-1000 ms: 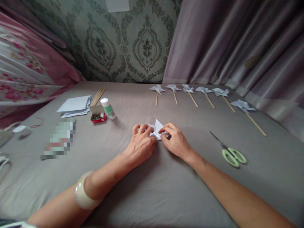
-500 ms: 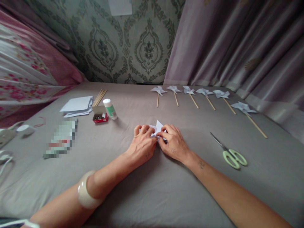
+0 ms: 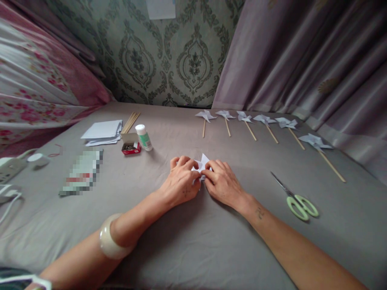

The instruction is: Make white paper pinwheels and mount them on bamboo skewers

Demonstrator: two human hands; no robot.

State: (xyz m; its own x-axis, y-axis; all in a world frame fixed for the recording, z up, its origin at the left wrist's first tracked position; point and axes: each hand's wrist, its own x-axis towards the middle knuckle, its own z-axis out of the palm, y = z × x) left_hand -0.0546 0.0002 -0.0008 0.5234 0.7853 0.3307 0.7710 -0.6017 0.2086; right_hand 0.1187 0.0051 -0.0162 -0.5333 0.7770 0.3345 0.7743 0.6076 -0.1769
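Between my two hands, near the middle of the grey cloth surface, is a white paper pinwheel (image 3: 204, 161) with a pointed blade sticking up. My left hand (image 3: 183, 177) is closed on its left side, fingers curled and pinching the paper. From the right, my right hand (image 3: 223, 181) pinches it near the centre with thumb and forefinger. The fingers of both hands almost meet and cover most of the paper. No stick shows on this pinwheel.
Several finished paper pinwheels on sticks (image 3: 266, 120) line the back right. Green-handled scissors (image 3: 298, 203) lie at right. At left are folded white paper (image 3: 102, 131), wooden sticks (image 3: 131, 122), a glue bottle (image 3: 144, 139), a red box of small metal pieces (image 3: 131, 147) and a power strip (image 3: 10, 167).
The view has shifted slightly, so the surroundings sit a little differently. Both hands stay on the paper pinwheel, with only small finger movements.
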